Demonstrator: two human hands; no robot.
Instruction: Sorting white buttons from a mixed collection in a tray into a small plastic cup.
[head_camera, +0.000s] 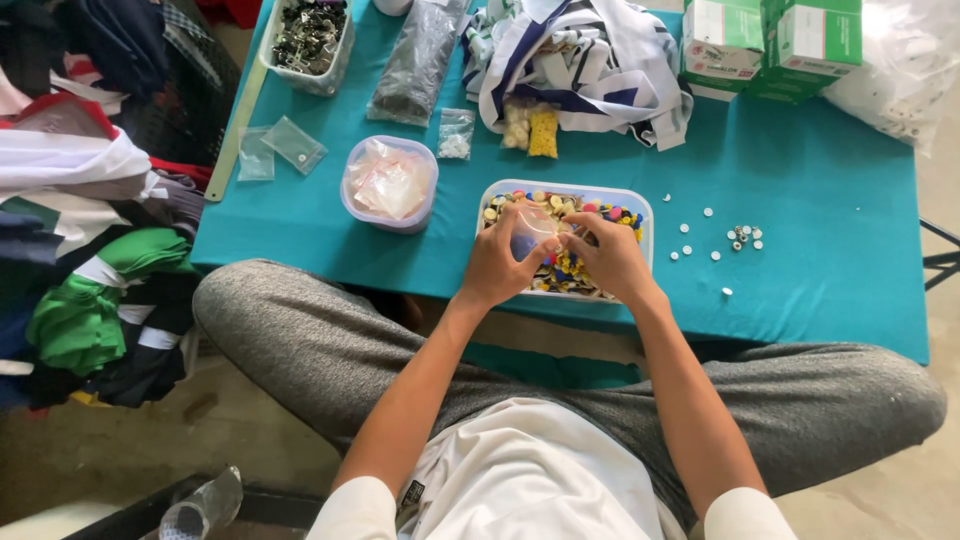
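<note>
1. Where the fingertips of both hands meet, they pinch a small clear plastic bag (537, 226) between them; the left hand (497, 265) grips its edge at 9 o'clock, the right hand (612, 258) at 3 o'clock, fingers curled together on the film.
2. The bag is thin, glossy and see-through, its long axis running roughly 12 to 6 o'clock; which end is the mouth I cannot tell.
3. Both hands hover over a rectangular white plastic tub (640, 205), long axis 9 to 3 o'clock, filled with small round buttons (617, 213) in yellow, red, blue and cream.
4. At 9 o'clock of the tub stands a rounded translucent container (389, 183) stuffed with crinkled clear bags.
5. At 3 o'clock, white round buttons (742, 237) lie scattered loose on the teal tablecloth (820, 180).
6. At 12 o'clock lies a heap of white fabric with navy stripes (580, 55), soft and folded, with green and white cardboard boxes (770, 45) at 1 o'clock.
7. At 10 o'clock, a clear tub of dark metal clips (310, 38) sits near the table edge.
</note>
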